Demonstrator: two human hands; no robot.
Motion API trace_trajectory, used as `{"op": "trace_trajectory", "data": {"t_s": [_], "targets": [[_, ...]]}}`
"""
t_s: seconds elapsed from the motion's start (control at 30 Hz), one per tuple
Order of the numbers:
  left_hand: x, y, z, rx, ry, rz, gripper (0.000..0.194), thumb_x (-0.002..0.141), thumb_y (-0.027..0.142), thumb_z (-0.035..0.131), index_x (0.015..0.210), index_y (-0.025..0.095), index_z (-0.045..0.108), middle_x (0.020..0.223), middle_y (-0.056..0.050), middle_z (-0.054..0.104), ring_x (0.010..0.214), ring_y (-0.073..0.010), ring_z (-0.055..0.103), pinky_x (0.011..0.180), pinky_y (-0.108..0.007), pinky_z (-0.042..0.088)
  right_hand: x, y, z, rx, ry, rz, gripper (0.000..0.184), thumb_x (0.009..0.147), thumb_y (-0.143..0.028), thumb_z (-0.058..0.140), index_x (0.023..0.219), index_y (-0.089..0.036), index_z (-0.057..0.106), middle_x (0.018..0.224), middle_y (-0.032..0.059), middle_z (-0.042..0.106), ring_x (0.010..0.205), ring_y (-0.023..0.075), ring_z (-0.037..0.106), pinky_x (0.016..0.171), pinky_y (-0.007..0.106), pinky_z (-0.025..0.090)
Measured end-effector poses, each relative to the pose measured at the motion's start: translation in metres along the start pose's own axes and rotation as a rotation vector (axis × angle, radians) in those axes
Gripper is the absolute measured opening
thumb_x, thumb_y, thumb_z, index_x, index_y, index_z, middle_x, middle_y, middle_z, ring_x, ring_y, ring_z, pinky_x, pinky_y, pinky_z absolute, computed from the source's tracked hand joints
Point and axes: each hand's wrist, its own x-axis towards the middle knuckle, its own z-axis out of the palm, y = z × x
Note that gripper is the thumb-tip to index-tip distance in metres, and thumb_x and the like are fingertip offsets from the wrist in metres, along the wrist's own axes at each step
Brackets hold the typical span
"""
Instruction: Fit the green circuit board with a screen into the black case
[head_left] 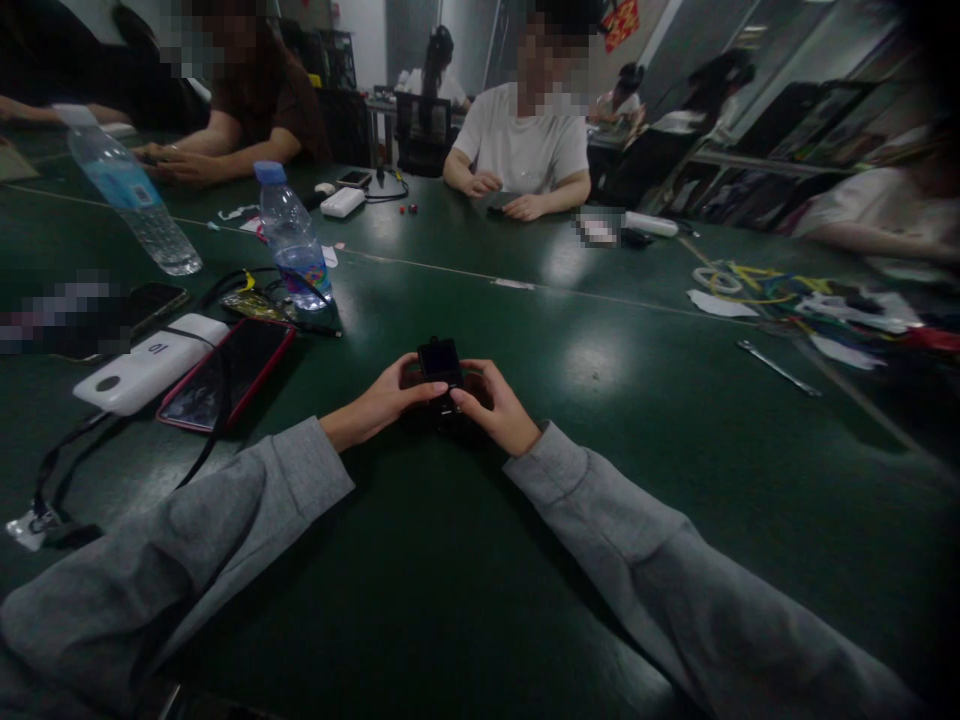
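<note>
A small black handheld device [439, 362] with a dark square screen is held upright just over the green table [420, 590], in the middle of the view. My left hand [382, 400] grips its left side, the thumb lying across the front below the screen. On the other side my right hand [499, 405] is closed round it, with the thumb tip on the lower front near small light marks. Fingers behind the device are mostly hidden. Too dark to make out is the device's lower edge.
Left of my hands lie a red-edged phone [229, 375], a white power bank [154, 362] with a black cable, and two water bottles [292, 240]. A wrench [778, 368] and tangled wires [817, 300] lie to the right. A person in white [521, 150] sits opposite.
</note>
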Motion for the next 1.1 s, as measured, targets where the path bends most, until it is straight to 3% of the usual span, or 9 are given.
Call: {"op": "trace_trajectory", "data": {"t_s": [0.5,0.77,0.97,1.1], "targets": [[0.000,0.000,-0.001,-0.018,-0.007,0.004,0.065,0.072,0.023,0.077,0.131,0.021,0.050,0.124,-0.012,0.058,0.116,-0.0262,0.057,0.103,-0.047,0.040,0.000,0.003,0.000,0.021,-0.007,0.032,0.052,0.083,-0.059,0.061,0.117,-0.023,0.045,0.081,0.0003,0.058,0.071,0.0166,0.059,0.063,0.034,0.050],[0.003,-0.003,-0.002,-0.097,0.031,0.001,0.059,0.072,0.021,0.078,0.125,0.019,0.054,0.126,-0.011,0.058,0.110,-0.0214,0.059,0.098,-0.039,0.044,0.002,0.002,-0.002,0.066,-0.016,0.057,0.056,0.082,-0.059,0.062,0.121,-0.023,0.043,0.085,0.0016,0.059,0.075,0.0176,0.060,0.068,0.036,0.051],[0.008,-0.004,-0.007,-0.188,0.114,-0.037,0.052,0.075,0.025,0.077,0.122,0.018,0.054,0.117,-0.010,0.063,0.092,-0.0144,0.064,0.085,-0.031,0.050,0.003,0.002,-0.002,0.134,-0.033,0.049,0.055,0.082,-0.055,0.064,0.122,-0.023,0.041,0.090,0.0022,0.059,0.076,0.0165,0.060,0.070,0.035,0.050],[0.008,-0.004,-0.008,-0.188,0.090,-0.022,0.056,0.074,0.023,0.078,0.123,0.019,0.052,0.117,-0.008,0.063,0.093,-0.0138,0.064,0.083,-0.029,0.050,0.003,0.002,-0.003,0.175,-0.045,0.073,0.056,0.082,-0.053,0.065,0.122,-0.023,0.041,0.086,0.0009,0.058,0.074,0.0157,0.059,0.067,0.033,0.050]]}}
